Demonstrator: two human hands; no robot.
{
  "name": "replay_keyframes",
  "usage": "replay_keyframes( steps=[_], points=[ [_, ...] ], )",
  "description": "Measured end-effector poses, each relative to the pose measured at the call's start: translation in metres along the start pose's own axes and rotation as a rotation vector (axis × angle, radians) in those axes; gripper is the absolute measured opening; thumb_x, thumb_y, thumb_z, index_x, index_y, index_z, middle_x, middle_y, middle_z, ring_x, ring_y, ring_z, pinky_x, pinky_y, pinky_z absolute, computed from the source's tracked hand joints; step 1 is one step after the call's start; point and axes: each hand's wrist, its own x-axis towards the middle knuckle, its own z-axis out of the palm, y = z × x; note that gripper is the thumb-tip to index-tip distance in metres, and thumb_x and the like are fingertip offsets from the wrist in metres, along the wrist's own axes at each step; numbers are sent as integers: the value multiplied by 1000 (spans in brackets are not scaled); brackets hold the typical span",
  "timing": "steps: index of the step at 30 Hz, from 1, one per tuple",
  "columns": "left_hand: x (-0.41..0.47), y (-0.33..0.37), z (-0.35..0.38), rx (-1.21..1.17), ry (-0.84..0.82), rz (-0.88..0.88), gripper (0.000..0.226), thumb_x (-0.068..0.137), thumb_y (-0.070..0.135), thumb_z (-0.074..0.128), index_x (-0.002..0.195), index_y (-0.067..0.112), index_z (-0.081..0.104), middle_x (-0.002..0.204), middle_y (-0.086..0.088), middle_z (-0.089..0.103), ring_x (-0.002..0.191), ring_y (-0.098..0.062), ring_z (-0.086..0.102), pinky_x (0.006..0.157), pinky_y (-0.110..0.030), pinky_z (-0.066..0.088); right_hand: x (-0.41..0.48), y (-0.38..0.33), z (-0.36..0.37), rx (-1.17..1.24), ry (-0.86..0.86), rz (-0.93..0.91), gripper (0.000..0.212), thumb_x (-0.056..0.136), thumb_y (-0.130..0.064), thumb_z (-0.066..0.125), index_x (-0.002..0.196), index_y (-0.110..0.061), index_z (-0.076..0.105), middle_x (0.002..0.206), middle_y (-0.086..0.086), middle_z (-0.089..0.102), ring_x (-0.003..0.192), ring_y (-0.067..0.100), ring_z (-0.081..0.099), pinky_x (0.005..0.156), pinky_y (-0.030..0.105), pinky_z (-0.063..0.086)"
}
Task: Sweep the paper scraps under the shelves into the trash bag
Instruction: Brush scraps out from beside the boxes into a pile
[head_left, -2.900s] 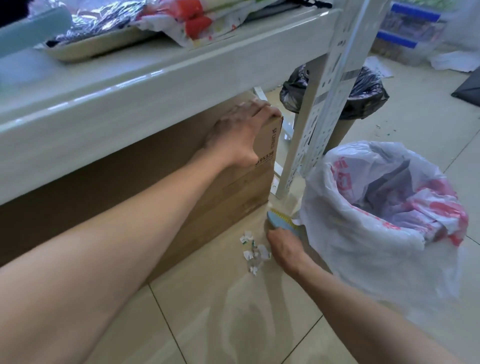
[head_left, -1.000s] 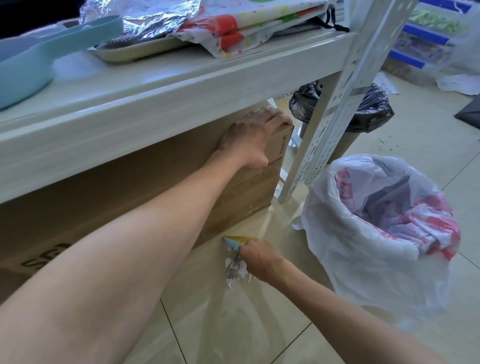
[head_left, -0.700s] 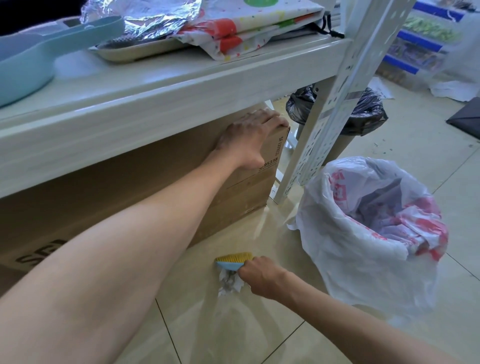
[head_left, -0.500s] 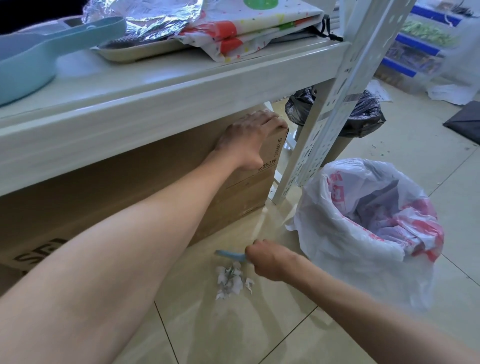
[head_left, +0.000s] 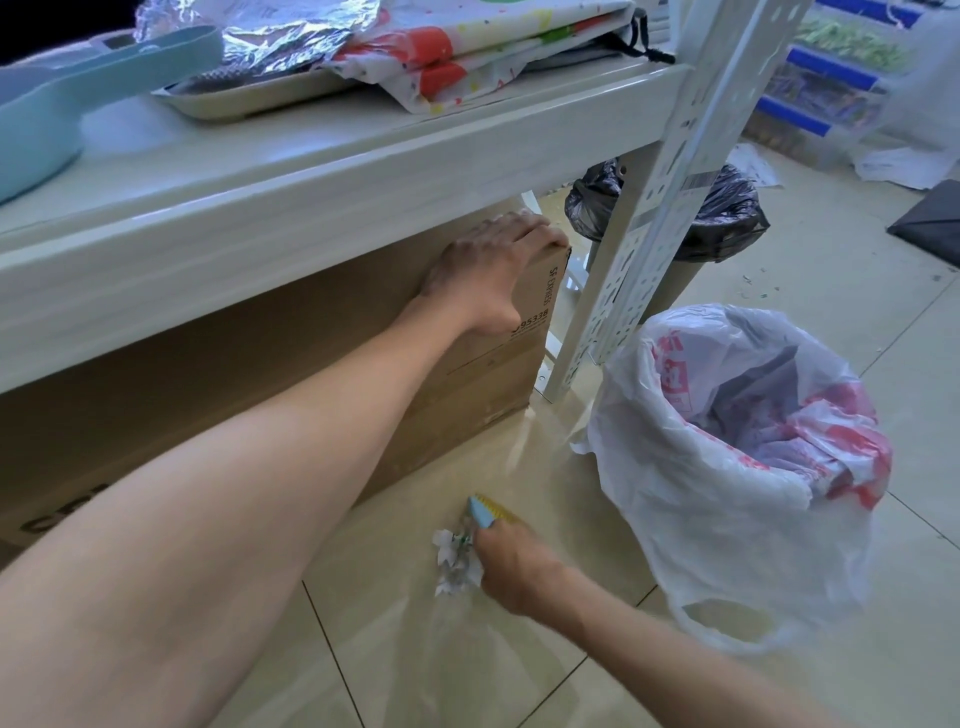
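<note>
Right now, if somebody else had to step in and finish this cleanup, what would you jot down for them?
Hands: left hand grips the top corner of the cardboard box under the shelf; right hand holds the small brush, its head beside the paper scraps.
Things: the paper scraps lie in one small pile on the floor tile in front of the box, left of the open trash bag.
Done: scraps gathered clear of the shelf.
Left: get the pile into the bag.

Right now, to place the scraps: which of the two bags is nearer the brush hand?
The white red-printed bag, open beside the right hand; the black bag sits farther, behind the shelf post.
</note>
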Motion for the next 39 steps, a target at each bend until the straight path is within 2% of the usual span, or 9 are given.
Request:
replay_keyframes(
  steps=[6, 8, 10, 14, 20, 23, 28, 35, 39],
  points=[
    [3, 1, 3, 34, 0, 2, 87, 69, 18, 77, 142, 38, 34, 155, 10, 29, 142, -21, 32, 110, -42, 35, -8, -12, -33, 116, -43, 74, 22, 86, -5, 54, 107, 3, 55, 112, 24, 57, 99, 41, 61, 74, 40, 50],
    [4, 0, 5, 42, 10, 5, 88, 68, 19, 78, 142, 39, 34, 155, 11, 30, 142, -20, 32, 109, -42, 35, -1, 7, -59, 203, -3, 168, 1, 84, 0, 48, 85, -1, 48, 91, 19, 57, 78, 38, 66, 55, 35, 52],
    [5, -2, 6, 52, 30, 10, 89, 67, 20, 79, 141, 39, 35, 155, 12, 30, 142, -20, 32, 109, -42, 36, 10, 33, -80, 271, 123, 270, 15, 82, 2, 43, 70, -6, 39, 71, 11, 50, 70, 37, 67, 43, 31, 50],
    [7, -4, 10, 99, 47, 23, 93, 65, 22, 81, 142, 42, 32, 157, 14, 27, 145, -17, 26, 107, -38, 29, 32, 78, -96, 382, 394, 374, 10, 83, -3, 46, 90, -2, 54, 90, 16, 58, 83, 38, 64, 67, 44, 56],
    [6, -6, 9, 127, 37, 1, 96, 62, 30, 83, 140, 45, 30, 153, 15, 27, 144, -18, 28, 103, -49, 39, 67, 106, -93, 400, 636, 394, 17, 82, -3, 52, 95, 1, 62, 87, 20, 65, 77, 38, 64, 54, 31, 39],
    [7, -7, 11, 125, 41, -6, 95, 62, 31, 83, 140, 48, 30, 152, 18, 27, 144, -16, 27, 103, -47, 40, 85, 108, -96, 362, 633, 335, 20, 84, 3, 46, 97, 1, 61, 91, 20, 64, 81, 39, 63, 60, 39, 49],
    [7, -9, 13, 125, 53, 10, 96, 61, 32, 84, 139, 49, 30, 151, 19, 28, 144, -15, 27, 104, -44, 36, 105, 111, -81, 369, 627, 260, 24, 86, 9, 37, 95, 0, 57, 96, 22, 61, 88, 40, 61, 64, 40, 44],
    [8, -6, 12, 132, 59, 8, 96, 61, 34, 83, 139, 48, 30, 152, 18, 29, 144, -16, 28, 103, -46, 37, 97, 120, -49, 609, 600, 412, 7, 79, -8, 47, 84, -10, 51, 91, 17, 60, 86, 36, 60, 62, 30, 37],
    [7, -5, 12, 153, 68, 3, 97, 61, 35, 84, 140, 49, 29, 152, 19, 27, 143, -16, 29, 101, -48, 41, 71, 121, -28, 529, 560, 445, 18, 80, -15, 52, 96, -8, 56, 100, 17, 61, 93, 37, 60, 66, 31, 37]
  ],
)
